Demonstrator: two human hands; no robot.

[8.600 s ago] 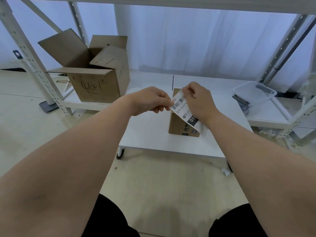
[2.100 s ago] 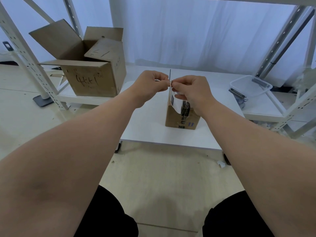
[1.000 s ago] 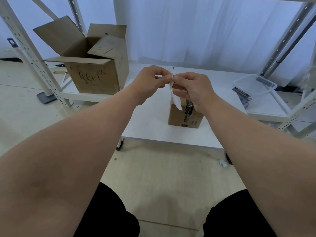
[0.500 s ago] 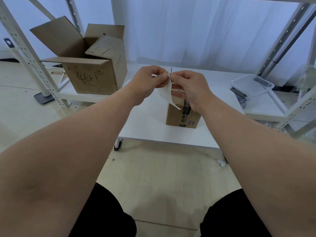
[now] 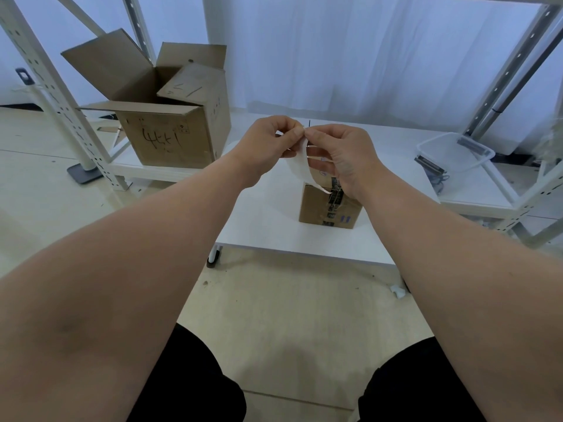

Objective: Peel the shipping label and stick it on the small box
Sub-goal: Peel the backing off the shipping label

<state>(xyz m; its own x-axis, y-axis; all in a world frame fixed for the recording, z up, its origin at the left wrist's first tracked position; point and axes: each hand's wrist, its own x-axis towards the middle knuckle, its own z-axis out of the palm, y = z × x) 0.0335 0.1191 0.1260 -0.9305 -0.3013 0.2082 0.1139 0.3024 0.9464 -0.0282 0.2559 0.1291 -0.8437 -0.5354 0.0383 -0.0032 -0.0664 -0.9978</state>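
I hold a white shipping label point(image 5: 300, 164) up in front of me with both hands, above the small brown cardboard box point(image 5: 330, 205). My left hand point(image 5: 269, 144) pinches the top edge of a white sheet that curls downward. My right hand point(image 5: 341, 156) pinches the other layer at the same top corner and hides most of it. The two layers are split apart at the top. The small box stands on the low white table point(image 5: 274, 220), with dark tape and printed marks on its front. My right hand covers its top.
A large open cardboard box point(image 5: 170, 129) with handwriting stands on the shelf at the left. A clear plastic tub point(image 5: 457, 152) sits on the right shelf. White perforated rack posts point(image 5: 61, 95) rise at both sides. A white curtain hangs behind.
The flat label I held has been split at its top corner. Over the last second the curled white sheet has pulled further from the layer in my right hand.
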